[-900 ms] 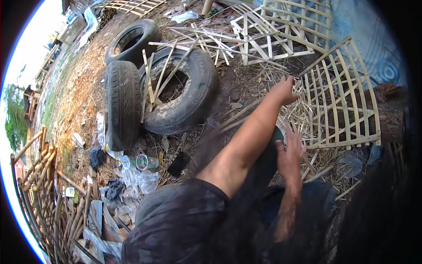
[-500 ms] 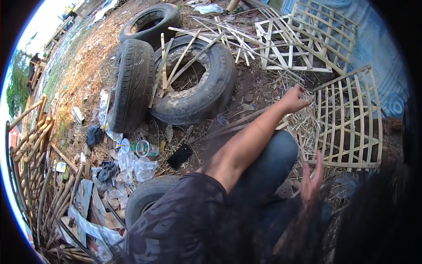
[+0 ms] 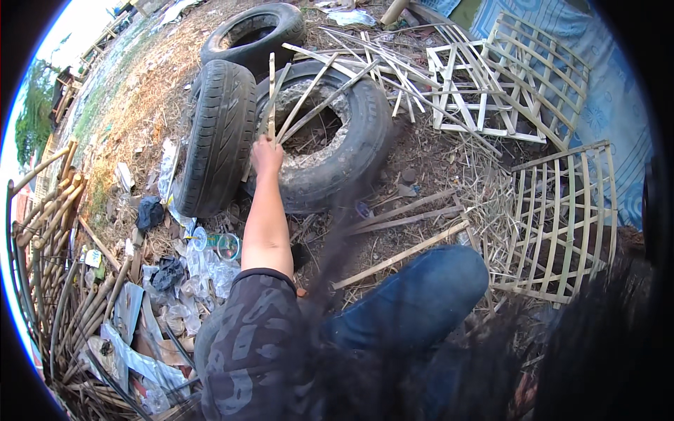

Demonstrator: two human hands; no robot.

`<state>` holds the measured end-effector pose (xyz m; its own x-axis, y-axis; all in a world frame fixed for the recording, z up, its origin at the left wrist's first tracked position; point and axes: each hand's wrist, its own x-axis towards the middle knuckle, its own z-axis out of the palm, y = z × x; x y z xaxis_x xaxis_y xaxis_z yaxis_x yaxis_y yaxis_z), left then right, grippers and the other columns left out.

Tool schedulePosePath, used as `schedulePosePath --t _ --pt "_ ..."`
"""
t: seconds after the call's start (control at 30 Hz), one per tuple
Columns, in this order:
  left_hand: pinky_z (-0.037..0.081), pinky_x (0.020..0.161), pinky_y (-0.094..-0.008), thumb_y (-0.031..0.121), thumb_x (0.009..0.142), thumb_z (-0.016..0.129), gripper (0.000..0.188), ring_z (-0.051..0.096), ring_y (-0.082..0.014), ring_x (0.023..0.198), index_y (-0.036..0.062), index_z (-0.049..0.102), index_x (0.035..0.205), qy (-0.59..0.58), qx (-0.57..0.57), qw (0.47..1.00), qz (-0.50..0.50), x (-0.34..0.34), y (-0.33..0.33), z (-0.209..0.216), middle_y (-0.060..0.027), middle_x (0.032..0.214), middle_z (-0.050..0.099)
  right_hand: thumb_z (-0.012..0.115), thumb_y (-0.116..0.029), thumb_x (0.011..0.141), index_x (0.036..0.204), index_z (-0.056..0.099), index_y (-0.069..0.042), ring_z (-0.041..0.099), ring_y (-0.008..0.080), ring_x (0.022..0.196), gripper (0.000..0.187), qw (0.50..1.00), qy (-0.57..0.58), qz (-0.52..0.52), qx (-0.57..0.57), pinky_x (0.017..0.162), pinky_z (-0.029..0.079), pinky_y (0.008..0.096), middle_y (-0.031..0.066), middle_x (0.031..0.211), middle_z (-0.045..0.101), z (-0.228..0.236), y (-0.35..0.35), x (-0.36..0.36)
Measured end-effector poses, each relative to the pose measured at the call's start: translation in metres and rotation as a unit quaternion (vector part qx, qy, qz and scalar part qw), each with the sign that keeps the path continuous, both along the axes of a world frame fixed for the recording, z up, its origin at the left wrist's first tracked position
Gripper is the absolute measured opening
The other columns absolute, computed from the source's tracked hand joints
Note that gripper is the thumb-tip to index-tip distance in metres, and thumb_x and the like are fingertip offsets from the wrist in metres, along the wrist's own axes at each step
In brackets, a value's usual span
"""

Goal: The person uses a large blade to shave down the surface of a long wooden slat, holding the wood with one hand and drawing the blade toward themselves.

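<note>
My left hand (image 3: pixel 267 156) reaches forward to the big tire lying flat (image 3: pixel 365 116), its fingers closed around the lower end of an upright bamboo strip (image 3: pixel 272 95). Beside it, other pale bamboo strips (image 3: pixel 309 98) lean across the tire's opening, their lower ends close to my fingers. Against this tire, on the left, a second tire (image 3: pixel 219 140) stands on its tread. My right hand is not visible; dark blurred strands cover the lower right. Woven bamboo lattice panels lie off to the right, the nearest one (image 3: pixel 564 217) beyond my bent knee (image 3: pixel 435 288).
A third tire (image 3: pixel 253 35) lies at the back. Loose bamboo strips (image 3: pixel 393 67) and more lattice (image 3: pixel 540 70) spread toward a blue patterned sheet (image 3: pixel 611 105). Plastic litter (image 3: pixel 203 270) covers the ground on the left, near stacked poles (image 3: pixel 60 281). A bamboo stick (image 3: pixel 400 254) lies by my knee.
My left hand has swung from the lattice panel on the right over to the strips on the tire and closed on one. My right hand, open before, has gone out of sight.
</note>
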<state>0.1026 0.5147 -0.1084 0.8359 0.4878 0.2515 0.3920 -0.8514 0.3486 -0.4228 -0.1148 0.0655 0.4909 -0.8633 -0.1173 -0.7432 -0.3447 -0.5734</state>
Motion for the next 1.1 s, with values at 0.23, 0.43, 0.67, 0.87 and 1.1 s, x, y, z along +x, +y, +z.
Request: schedulePosePath --t 0.23,0.43,0.67,0.87,1.1 --pt "0.047 0.084 -0.0488 0.027 0.08 0.071 0.059 0.063 -0.0403 0.093 0.0085 0.041 0.127 0.019 -0.057 0.997 -0.038 0.007 0.018 -0.025 -0.0211 0.1 0.066 0.06 -0.013 0.091 0.137 0.04 -0.001 0.05 0.0253 0.114 0.052 0.998 0.011 -0.06 0.016 0.099 0.038 0.0372 0.0149 0.126 0.052 -0.016 -0.014 -0.016" --pt "0.049 0.081 -0.0438 0.028 0.077 0.074 0.07 0.065 -0.034 0.089 0.0057 0.037 0.132 0.003 -0.132 0.99 -0.039 0.016 0.056 -0.051 -0.0151 0.089 0.068 0.06 -0.013 0.093 0.135 0.042 0.0 0.058 0.023 0.106 0.048 0.996 0.021 -0.085 0.028 0.094 0.044 0.0353 0.0133 0.118 0.058 -0.024 -0.019 -0.023" --pt "0.05 0.083 -0.0369 0.023 0.069 0.084 0.077 0.067 -0.0241 0.089 -0.0001 0.04 0.128 0.015 -0.195 0.98 -0.026 0.026 0.062 -0.053 -0.0164 0.09 0.069 0.062 -0.018 0.093 0.135 0.045 -0.002 0.059 0.0237 0.103 0.048 0.992 0.045 -0.113 0.029 0.092 0.044 0.0357 0.0128 0.115 0.061 0.013 0.012 0.019" --pt "0.05 0.079 -0.0372 0.02 0.065 0.085 0.077 0.066 -0.0284 0.087 -0.0008 0.043 0.126 0.003 -0.149 0.989 0.008 0.038 0.059 -0.064 -0.0152 0.093 0.07 0.06 -0.02 0.094 0.13 0.05 -0.003 0.06 0.0256 0.106 0.042 0.995 -0.011 -0.082 0.049 0.092 0.044 0.0366 0.0139 0.12 0.06 -0.002 0.001 -0.004" --pt "0.044 0.059 -0.0297 0.012 0.084 0.07 0.018 0.057 -0.01 0.069 0.0113 0.06 0.098 0.186 -0.567 0.802 -0.019 0.039 0.045 -0.015 0.0011 0.078 0.06 0.06 -0.023 0.094 0.126 0.054 -0.002 0.059 0.0265 0.106 0.038 0.993 0.052 -0.093 0.043 0.093 0.045 0.0372 0.0161 0.122 0.059 0.022 0.018 0.024"
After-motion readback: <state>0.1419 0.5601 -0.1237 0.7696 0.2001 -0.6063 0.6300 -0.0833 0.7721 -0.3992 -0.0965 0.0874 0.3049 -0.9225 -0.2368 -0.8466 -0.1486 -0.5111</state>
